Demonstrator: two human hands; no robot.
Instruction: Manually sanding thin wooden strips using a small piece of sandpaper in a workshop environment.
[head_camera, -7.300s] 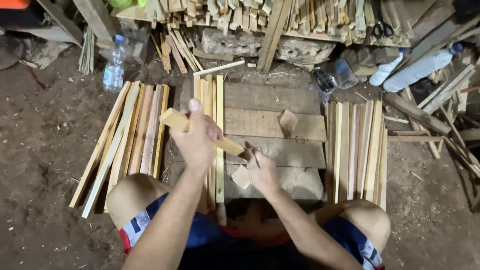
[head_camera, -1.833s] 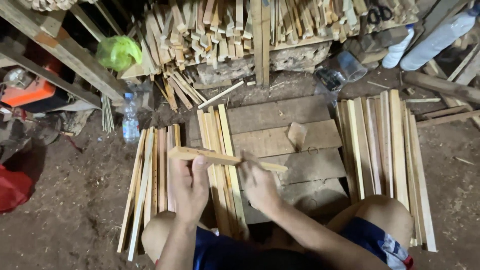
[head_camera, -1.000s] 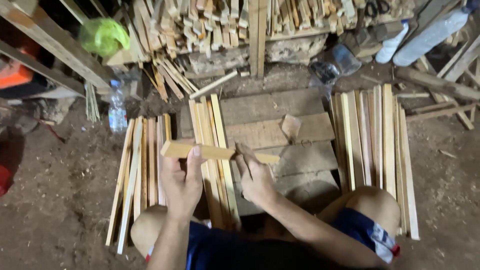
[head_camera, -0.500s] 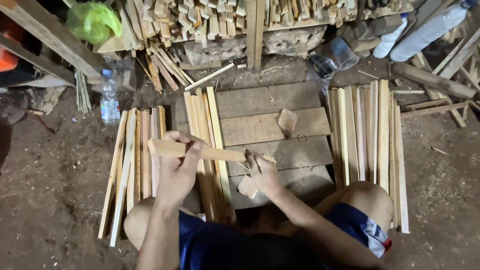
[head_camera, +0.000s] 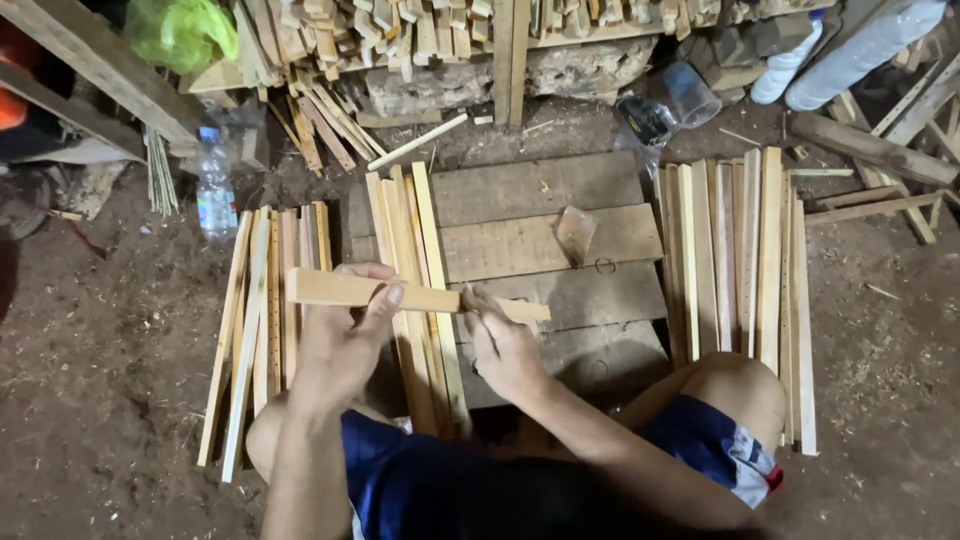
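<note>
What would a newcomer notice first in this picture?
At the centre, the left hand holds a pale wooden slat level above dark floor planks, and the right hand is closed at its other end. Rows of long slats lie on the ground to either side. A clear plastic bottle stands at the upper left.

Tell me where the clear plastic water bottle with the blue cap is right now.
In the head view the water bottle stands upright on the dirt floor at upper left, just beyond the far ends of the left bundle of slats.

Wooden slat (head_camera: 400, 293) now nearer level.
</note>
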